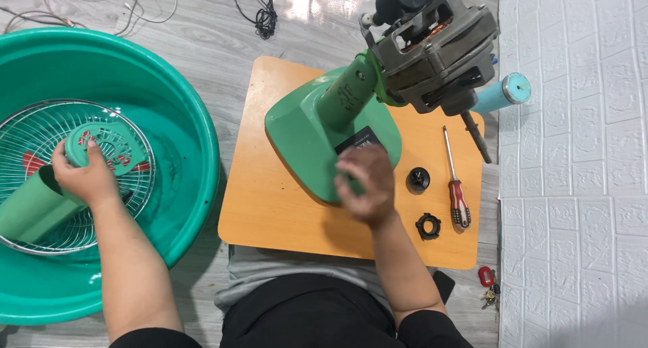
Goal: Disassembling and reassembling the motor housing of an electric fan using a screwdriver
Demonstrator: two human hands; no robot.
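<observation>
My left hand (84,176) grips a green plastic motor cover (101,144) with slotted vents, held over a wire fan grille (40,125) inside a large green basin (192,152). A green fan blade (27,209) lies under my left wrist on the grille. My right hand (364,182) rests, slightly blurred, on the base of a green table fan body (317,128) that stands on an orange board (270,206). The fan's bare grey motor (435,51) sticks out toward the upper right.
A red-handled screwdriver (455,179), a black knob (418,179) and a black ring nut (428,226) lie on the board's right side. A teal cylinder (503,95) sits behind the motor. Cables (264,10) lie on the grey floor; keys (487,287) by the white wall.
</observation>
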